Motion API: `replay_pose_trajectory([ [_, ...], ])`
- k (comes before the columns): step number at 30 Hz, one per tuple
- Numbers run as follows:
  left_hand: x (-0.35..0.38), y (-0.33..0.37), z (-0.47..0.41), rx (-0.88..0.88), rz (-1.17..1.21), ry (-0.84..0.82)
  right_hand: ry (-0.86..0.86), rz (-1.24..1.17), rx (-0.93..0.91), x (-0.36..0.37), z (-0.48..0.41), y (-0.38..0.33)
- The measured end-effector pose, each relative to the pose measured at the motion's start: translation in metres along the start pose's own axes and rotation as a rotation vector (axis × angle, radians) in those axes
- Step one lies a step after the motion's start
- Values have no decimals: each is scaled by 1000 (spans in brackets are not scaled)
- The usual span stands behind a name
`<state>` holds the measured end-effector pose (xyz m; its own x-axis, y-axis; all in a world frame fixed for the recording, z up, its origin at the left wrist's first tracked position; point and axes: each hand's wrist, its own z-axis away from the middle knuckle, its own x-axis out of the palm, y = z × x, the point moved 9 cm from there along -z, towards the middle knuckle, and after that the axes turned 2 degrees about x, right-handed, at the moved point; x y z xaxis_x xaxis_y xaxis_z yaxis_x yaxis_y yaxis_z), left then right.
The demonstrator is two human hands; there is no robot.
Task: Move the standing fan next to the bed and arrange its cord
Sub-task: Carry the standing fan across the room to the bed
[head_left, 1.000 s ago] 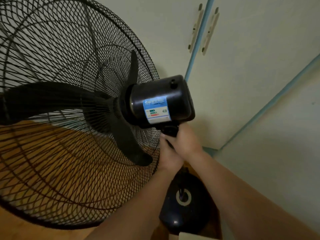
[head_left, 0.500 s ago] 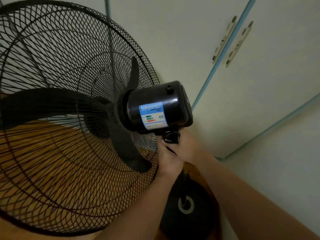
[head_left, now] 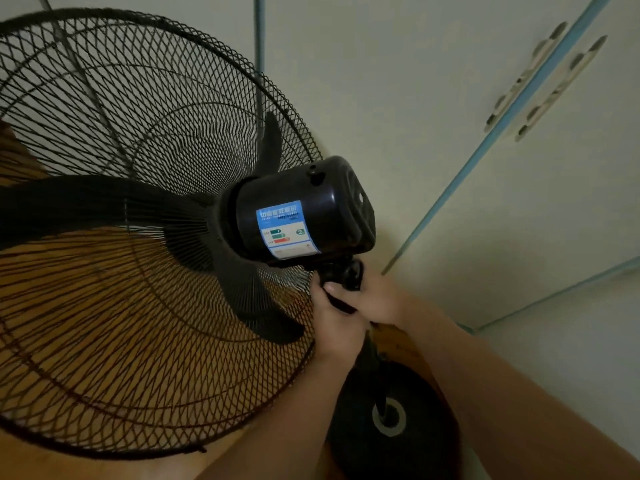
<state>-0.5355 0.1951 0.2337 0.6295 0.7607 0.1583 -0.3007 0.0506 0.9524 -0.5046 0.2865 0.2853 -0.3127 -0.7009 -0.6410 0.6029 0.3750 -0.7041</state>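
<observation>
A black standing fan fills the left and middle of the view. Its motor housing (head_left: 304,213) carries a blue label, and the wire cage (head_left: 131,237) with dark blades spreads to the left. My left hand (head_left: 336,327) and my right hand (head_left: 381,299) are both wrapped around the fan's neck just under the motor. Below them the pole runs down to the round black base (head_left: 398,410) on the wooden floor. No cord shows in this view.
Pale wardrobe doors (head_left: 485,168) with blue trim and paired handles (head_left: 543,81) stand right behind the fan. A pale wall (head_left: 571,358) closes in at the lower right. Orange-brown wooden floor (head_left: 104,323) shows through the cage on the left.
The view has swung so the wardrobe handles sit further right and higher. The fan head has dropped slightly lower in the view, with both hands still gripping the neck.
</observation>
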Motion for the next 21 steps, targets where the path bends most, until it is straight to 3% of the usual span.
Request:
replay_pose_trajectory([
  [4,-6,0,-16,-15,73,73,-248,22,31,13,-28,3],
  [14,-28,6,-54,22,14,301,-594,33,-23,48,-89,7],
  [21,-46,14,-71,64,-24,380,-596,88,-48,69,-116,-5],
])
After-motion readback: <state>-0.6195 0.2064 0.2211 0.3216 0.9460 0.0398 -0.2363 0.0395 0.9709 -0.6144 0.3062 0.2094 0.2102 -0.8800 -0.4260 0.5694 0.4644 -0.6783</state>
